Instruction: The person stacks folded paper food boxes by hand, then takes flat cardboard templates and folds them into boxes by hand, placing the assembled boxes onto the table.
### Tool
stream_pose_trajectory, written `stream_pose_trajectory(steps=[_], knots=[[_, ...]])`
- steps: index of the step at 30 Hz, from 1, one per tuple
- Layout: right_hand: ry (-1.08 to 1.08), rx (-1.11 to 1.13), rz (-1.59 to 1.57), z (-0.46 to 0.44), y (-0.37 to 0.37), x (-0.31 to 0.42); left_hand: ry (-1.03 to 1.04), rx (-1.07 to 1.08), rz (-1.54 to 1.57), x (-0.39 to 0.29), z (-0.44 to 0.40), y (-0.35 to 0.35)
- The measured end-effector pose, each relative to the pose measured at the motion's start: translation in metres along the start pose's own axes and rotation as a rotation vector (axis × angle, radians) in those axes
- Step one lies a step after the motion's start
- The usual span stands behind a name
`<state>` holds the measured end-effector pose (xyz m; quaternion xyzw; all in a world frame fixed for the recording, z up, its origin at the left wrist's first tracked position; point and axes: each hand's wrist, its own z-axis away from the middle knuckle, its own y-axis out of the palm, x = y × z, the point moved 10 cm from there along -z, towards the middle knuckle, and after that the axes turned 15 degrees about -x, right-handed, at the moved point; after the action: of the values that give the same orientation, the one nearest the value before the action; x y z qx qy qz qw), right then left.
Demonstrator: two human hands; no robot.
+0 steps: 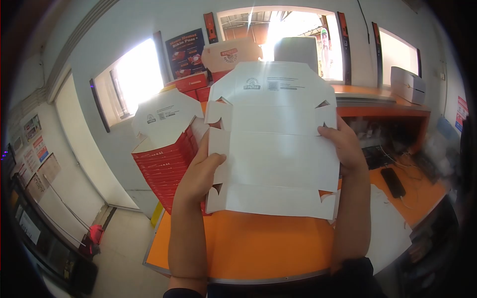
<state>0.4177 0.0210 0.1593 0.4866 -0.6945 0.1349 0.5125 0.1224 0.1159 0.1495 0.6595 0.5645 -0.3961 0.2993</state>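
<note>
Currently | left hand (198,175), right hand (349,145): carton (278,161) (QR code (273,85)) | poster (185,52): "Bikin Puas"

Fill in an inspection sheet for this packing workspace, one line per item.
Surface: orange tabletop, with a metal-coloured front edge.
Job's things: white cardboard blank held unfolded, printed near its top; tall stack of red boxes to its left.
Clutter: dark phone on the right; white sheets below it, partly hidden by the arm.
Hands: left hand and right hand grip the blank's opposite side edges.
Cables: pale cable beside the phone.
Surroundings: bright windows, dark poster on the wall.
</note>
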Motion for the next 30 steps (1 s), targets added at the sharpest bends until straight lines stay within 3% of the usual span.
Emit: stream_pose_trajectory(steps=[6,10,16,18,21,26,30], knots=[[0.037,0.012,-0.154,0.01,0.008,0.014,-0.104,0.053,0.067,-0.002,0.007,-0.003],[0.091,-0.027,-0.187,-0.001,-0.004,0.004,-0.051,0.084,-0.005,-0.015,0.013,-0.008],[-0.174,-0.227,-0.08,0.014,-0.024,0.039,0.207,0.009,0.107,-0.053,0.025,-0.021],[-0.334,-0.402,-0.106,0.036,-0.046,0.069,0.294,-0.035,0.236,-0.067,0.028,-0.035],[-0.531,-0.483,-0.254,0.075,-0.065,0.116,0.496,0.057,0.37,-0.101,0.036,-0.058],[-0.429,-0.723,-0.401,0.105,-0.101,0.112,0.616,-0.109,0.542,-0.113,0.045,-0.11],[-0.221,-0.604,-0.24,0.097,-0.173,0.083,0.668,-0.123,0.443,-0.115,0.05,-0.133]])
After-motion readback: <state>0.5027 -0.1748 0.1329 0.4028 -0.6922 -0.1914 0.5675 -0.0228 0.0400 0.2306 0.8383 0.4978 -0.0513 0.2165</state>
